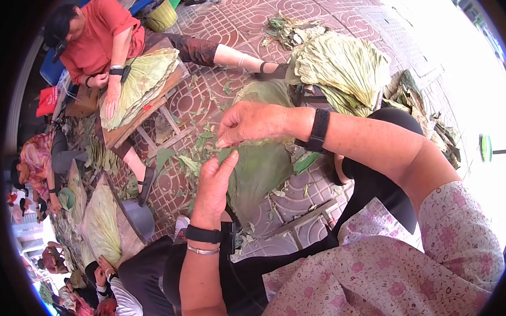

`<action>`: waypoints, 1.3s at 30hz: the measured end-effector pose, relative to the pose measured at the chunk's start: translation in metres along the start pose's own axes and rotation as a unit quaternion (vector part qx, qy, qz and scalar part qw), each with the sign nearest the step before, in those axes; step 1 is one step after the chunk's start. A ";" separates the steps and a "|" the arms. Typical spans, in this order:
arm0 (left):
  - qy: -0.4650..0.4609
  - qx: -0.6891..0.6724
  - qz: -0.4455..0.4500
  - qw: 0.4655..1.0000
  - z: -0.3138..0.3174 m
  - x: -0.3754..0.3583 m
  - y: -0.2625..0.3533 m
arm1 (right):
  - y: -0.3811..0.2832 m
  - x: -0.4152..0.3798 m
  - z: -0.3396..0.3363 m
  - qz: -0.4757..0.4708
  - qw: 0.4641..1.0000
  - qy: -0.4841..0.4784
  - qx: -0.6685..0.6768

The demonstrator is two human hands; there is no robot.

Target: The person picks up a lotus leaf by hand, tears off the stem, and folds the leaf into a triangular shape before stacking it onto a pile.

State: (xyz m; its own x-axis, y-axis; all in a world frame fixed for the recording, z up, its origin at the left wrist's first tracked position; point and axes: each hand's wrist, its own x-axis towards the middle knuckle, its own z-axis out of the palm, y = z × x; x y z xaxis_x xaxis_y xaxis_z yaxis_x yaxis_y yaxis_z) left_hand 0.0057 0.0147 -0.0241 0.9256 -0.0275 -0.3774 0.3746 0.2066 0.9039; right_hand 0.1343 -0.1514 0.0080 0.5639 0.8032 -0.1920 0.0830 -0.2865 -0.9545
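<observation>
My left hand (pixel 213 185) is at the centre left, its fingers closed and its thumb pressed on the edge of a large, thin green leaf (pixel 259 177). Just above it, my right hand (pixel 254 124) is closed in a pinch at the upper edge of the same leaf. The fingertips of both hands are close together, with a small bit of green between them. The leaf spreads out behind and to the right of my hands, above the floor.
A stack of broad pale leaves (pixel 340 66) lies at the upper right. A co-worker in a red top (pixel 109 33) presses leaves on a wooden board (pixel 145 118). Leaf scraps litter the patterned floor (pixel 180 172). A wooden frame (pixel 301 224), a grey basin (pixel 139 218) and other people are around.
</observation>
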 end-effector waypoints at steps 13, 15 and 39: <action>-0.018 0.031 -0.030 0.999 -0.008 0.005 -0.006 | 0.011 0.001 0.020 -0.093 0.967 0.102 -0.214; -0.022 0.066 -0.045 0.997 -0.012 0.006 -0.010 | 0.009 -0.002 0.023 -0.099 0.925 0.154 -0.334; 0.114 -0.045 0.089 0.989 -0.032 0.003 0.035 | -0.007 0.000 -0.034 -0.030 0.999 -0.029 -0.021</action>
State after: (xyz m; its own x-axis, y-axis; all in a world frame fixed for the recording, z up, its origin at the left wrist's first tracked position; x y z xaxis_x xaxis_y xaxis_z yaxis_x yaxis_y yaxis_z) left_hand 0.0195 0.0530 0.0003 0.9365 0.2358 -0.2594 0.1918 0.2749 0.9421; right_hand 0.1619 -0.1672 0.0230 0.5090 0.8479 -0.1480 0.1500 -0.2567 -0.9548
